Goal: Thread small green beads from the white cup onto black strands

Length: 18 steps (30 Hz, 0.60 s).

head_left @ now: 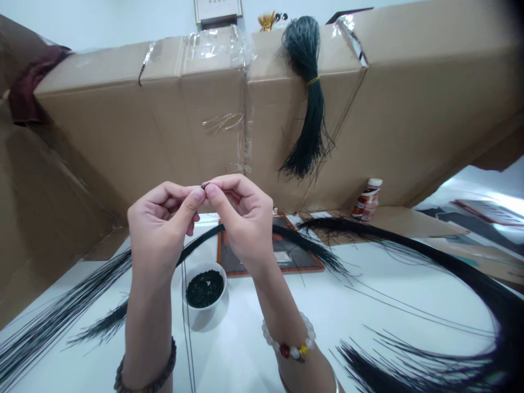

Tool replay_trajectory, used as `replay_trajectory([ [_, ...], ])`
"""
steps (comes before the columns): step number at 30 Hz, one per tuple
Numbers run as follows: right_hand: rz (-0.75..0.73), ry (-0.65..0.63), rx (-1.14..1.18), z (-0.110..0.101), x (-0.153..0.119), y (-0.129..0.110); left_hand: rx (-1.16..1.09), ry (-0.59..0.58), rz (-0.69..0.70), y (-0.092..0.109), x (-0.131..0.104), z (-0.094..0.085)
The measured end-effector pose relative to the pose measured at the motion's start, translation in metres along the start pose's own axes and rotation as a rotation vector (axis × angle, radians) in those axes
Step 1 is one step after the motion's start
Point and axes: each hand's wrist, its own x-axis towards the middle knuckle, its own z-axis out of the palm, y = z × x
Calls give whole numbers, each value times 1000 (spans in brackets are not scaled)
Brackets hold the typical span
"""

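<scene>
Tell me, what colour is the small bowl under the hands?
The bowl is white and holds small black bits; the head view shows it best.

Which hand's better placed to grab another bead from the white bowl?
Left, probably. The left hand sits almost directly above the white bowl; the right hand is further over. Both pinch the small black bead, with thin black cords hanging below.

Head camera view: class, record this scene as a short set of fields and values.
left hand: pinches a small black bead with the right hand
right hand: fingertips meet the left hand's at the bead
thin cord: hangs down from the hands
white bowl: on the table below the hands, holds dark beads
black cord bundle: hangs on the cardboard wall
bottle: by the cardboard
</scene>
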Motion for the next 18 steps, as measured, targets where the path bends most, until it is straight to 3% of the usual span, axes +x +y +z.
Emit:
replay_trajectory([
  [6,-116,-46,-155,-2,1,-2,16,7,3,1,4,-1],
  [11,-223,-23,-334,-5,2,-2,125,27,87,1,3,1],
  [18,-169,-9,-285,-4,1,0,137,-19,110,1,0,3],
])
